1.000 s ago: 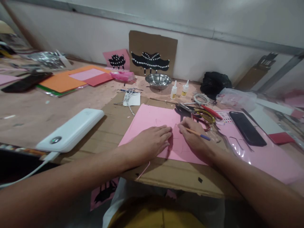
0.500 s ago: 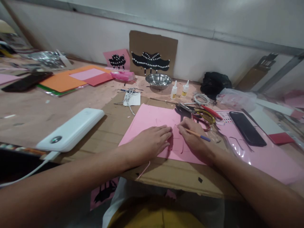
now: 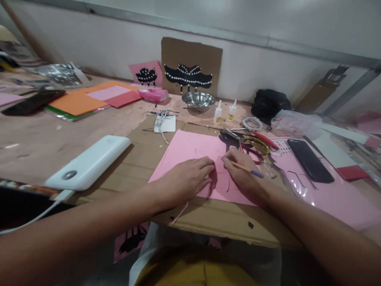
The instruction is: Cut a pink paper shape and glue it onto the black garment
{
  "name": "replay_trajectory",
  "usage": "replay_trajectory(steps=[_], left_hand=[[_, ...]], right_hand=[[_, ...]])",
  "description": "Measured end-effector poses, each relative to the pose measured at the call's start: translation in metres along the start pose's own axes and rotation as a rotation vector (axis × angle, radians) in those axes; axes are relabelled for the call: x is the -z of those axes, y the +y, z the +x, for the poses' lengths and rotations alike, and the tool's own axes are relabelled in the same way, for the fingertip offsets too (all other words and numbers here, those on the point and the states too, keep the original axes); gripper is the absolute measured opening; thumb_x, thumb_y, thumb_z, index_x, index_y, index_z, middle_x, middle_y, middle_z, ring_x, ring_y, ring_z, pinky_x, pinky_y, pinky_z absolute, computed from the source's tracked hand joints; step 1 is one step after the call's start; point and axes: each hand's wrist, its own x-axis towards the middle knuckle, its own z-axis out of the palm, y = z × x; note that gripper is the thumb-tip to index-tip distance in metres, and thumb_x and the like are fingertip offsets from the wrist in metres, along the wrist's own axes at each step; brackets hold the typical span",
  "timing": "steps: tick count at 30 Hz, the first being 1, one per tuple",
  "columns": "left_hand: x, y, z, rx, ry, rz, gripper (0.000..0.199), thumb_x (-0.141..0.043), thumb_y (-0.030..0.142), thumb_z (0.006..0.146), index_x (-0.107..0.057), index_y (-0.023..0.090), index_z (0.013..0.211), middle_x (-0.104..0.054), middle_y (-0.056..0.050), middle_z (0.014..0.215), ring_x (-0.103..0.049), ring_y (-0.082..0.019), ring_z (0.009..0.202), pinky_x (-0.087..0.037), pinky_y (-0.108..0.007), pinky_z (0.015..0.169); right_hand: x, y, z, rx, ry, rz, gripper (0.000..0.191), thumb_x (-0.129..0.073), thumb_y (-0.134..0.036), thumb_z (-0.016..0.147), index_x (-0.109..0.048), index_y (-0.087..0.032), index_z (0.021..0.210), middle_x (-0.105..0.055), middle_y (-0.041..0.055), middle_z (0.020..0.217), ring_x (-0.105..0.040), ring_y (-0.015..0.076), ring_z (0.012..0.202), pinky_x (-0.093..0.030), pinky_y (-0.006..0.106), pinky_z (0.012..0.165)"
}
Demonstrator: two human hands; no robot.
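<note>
A pink sheet [image 3: 190, 145] with thin pencil lines lies on a cardboard piece [image 3: 238, 222]. My left hand [image 3: 190, 178] rests palm down on the sheet, fingers bent a little and nothing held. Across from it, my right hand [image 3: 242, 171] pinches a pencil [image 3: 245, 169] with an orange body and a blue end, its tip at the paper between the two hands. Scissors [image 3: 256, 143] with yellow handles, a red-handled tool [image 3: 264, 140] and a black paper cutout [image 3: 229, 141] lie just beyond my right hand.
A white power bank [image 3: 89, 163] with a cable sits left. Behind are a metal bowl [image 3: 198, 101] and glue bottles [image 3: 218, 113]. A black phone [image 3: 310, 161] lies right. Beaded black shapes on a cardboard panel [image 3: 192, 49] lean on the wall.
The fingers of my left hand have curled slightly and drawn back a little to the left. My right hand and the pencil have barely moved.
</note>
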Motion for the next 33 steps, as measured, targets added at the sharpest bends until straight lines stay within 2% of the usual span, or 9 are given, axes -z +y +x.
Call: replay_trajectory(steps=[16,22,29,33], left_hand=[[-0.004,-0.003,0.001,-0.028,0.001,0.051,0.025,-0.046,0.011,0.095,-0.068,0.014,0.105,-0.067,-0.01,0.113,-0.061,-0.022,0.111,-0.048,-0.034,0.101],[-0.004,-0.003,0.001,-0.045,-0.033,0.099,0.023,-0.048,0.011,0.094,-0.068,0.013,0.106,-0.066,-0.01,0.114,-0.061,-0.022,0.111,-0.049,-0.034,0.1],[-0.002,-0.003,0.001,-0.021,-0.016,0.042,0.023,-0.048,0.01,0.094,-0.068,0.015,0.104,-0.066,-0.008,0.11,-0.061,-0.021,0.106,-0.049,-0.032,0.098],[-0.001,-0.001,0.001,-0.019,-0.028,0.059,0.023,-0.048,0.01,0.094,-0.068,0.015,0.104,-0.067,-0.009,0.11,-0.061,-0.021,0.107,-0.048,-0.033,0.098]], right_hand=[[0.007,-0.014,-0.003,-0.049,-0.007,-0.033,0.021,-0.044,-0.028,0.096,-0.053,-0.023,0.077,-0.067,0.0023,0.084,-0.055,0.0169,0.07,-0.043,0.027,0.063],[0.003,-0.009,-0.001,-0.042,-0.03,-0.001,0.022,-0.041,-0.028,0.097,-0.054,-0.023,0.08,-0.067,0.0023,0.087,-0.056,0.0169,0.074,-0.043,0.027,0.065],[0.005,-0.008,-0.003,-0.033,-0.042,0.01,0.023,-0.041,-0.03,0.099,-0.054,-0.023,0.082,-0.068,0.002,0.089,-0.057,0.0168,0.076,-0.042,0.026,0.065],[-0.004,0.002,0.0,-0.011,-0.028,0.036,0.023,-0.04,-0.031,0.099,-0.055,-0.021,0.085,-0.066,0.0015,0.087,-0.055,0.0155,0.074,-0.04,0.026,0.065]])
